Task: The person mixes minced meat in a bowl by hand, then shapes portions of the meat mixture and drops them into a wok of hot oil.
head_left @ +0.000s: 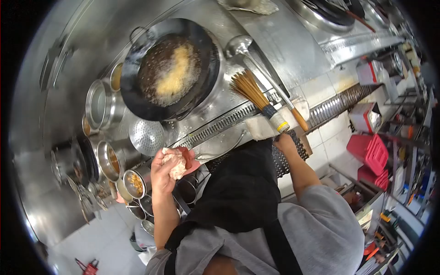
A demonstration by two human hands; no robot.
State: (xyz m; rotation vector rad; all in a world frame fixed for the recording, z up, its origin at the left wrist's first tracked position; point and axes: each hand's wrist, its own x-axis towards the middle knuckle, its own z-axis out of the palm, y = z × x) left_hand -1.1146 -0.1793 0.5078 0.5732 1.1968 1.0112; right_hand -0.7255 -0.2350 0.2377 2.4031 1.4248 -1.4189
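My left hand is closed around a pale, soft lump that looks like raw meat or batter; a reddish-pink piece shows beside it, its kind unclear. In front of that hand, a black wok holds bubbling dark oil with a long golden food piece frying in it. My right hand hangs low by the stove's front edge, near the handle end of a bamboo wok brush; its fingers are mostly hidden. A ladle with a wooden grip lies beside the brush.
A perforated skimmer lies across pots left of the wok. Metal pots and a small strainer of yellow-brown bits crowd the left side. A folded cloth rests on the stove edge. Pink bins and shelving stand at right.
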